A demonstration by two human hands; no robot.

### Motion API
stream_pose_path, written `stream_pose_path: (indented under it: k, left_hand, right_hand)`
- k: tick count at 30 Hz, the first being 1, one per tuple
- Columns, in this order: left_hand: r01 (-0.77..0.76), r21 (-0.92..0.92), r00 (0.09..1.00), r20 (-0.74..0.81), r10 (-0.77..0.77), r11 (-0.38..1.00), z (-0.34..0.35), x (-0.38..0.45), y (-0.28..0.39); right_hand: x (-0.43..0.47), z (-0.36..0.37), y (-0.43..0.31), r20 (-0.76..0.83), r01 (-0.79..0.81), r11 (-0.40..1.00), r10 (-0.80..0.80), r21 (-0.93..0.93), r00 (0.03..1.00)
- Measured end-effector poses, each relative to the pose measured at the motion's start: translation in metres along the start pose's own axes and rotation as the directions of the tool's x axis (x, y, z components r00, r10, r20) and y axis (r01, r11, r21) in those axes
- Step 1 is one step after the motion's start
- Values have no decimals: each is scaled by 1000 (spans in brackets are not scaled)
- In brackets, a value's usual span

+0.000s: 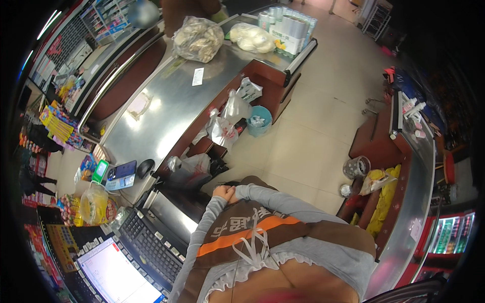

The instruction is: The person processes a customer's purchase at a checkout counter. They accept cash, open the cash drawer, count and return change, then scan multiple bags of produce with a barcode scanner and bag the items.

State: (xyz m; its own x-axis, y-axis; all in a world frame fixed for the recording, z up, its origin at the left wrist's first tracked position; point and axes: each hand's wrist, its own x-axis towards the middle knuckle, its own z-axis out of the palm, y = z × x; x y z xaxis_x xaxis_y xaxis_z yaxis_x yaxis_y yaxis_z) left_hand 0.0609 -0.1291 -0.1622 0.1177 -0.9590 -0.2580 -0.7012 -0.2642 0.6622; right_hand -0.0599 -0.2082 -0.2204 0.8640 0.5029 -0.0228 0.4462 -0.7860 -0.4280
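Note:
My left hand point(222, 192) and my right hand point(234, 196) rest together in front of my lap, one laid over the other; I cannot tell whether anything is between them. Long grey sleeves cover both arms, and a brown apron with an orange band lies over my front. To the left of the hands is a steel checkout counter point(166, 102). A paper receipt point(197, 76) lies flat on it. Farther up stand a plastic bag of pale brownish food point(199, 39), a second bag of pale food point(252, 38) and a shrink-wrapped pack of cans point(290, 36).
A black keyboard point(153, 242), a lit screen point(117, 274), a computer mouse point(145, 168) and a phone point(122, 171) are at the lower left. Plastic bags point(223, 130) hang beside a blue bin point(259, 121). Another counter point(420, 166) stands at the right. A person point(185, 13) is beyond the bagged food.

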Motion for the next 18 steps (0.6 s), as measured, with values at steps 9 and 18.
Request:
stream_pose_path:
  k: [9, 18]
  left_hand:
    - [234, -105, 970, 89, -225, 967, -3, -7, 13]
    - [222, -84, 974, -30, -225, 971, -2, -10, -7]
  right_hand:
    - [8, -8, 3, 7, 47, 999, -47, -9, 999]
    - [19, -26, 8, 35, 108, 994, -107, -6, 994]
